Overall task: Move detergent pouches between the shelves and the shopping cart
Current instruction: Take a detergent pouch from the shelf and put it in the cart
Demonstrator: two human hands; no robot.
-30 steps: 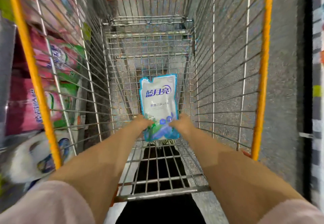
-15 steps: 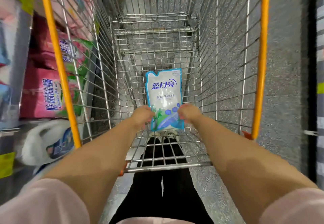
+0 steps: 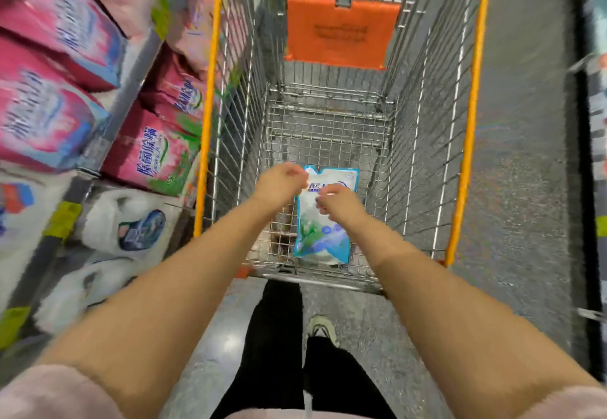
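Both hands are down in the shopping cart [image 3: 469, 123]. The left hand [image 3: 279, 182] curls at the detergent pouch [image 3: 320, 231] top corner, the right hand [image 3: 340, 203] curls over its label. Pinching or clear, I can't tell. The pouch sits low at the near end. A weak corner hold could let it slip and snag the wire.

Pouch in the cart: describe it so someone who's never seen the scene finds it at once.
Find the wire shopping cart with orange rails. At its near end, partly under the left hand and right hand, is a detergent pouch. It is white with blue edges and the only product in the cart, unlike the pink packs shelved alongside.
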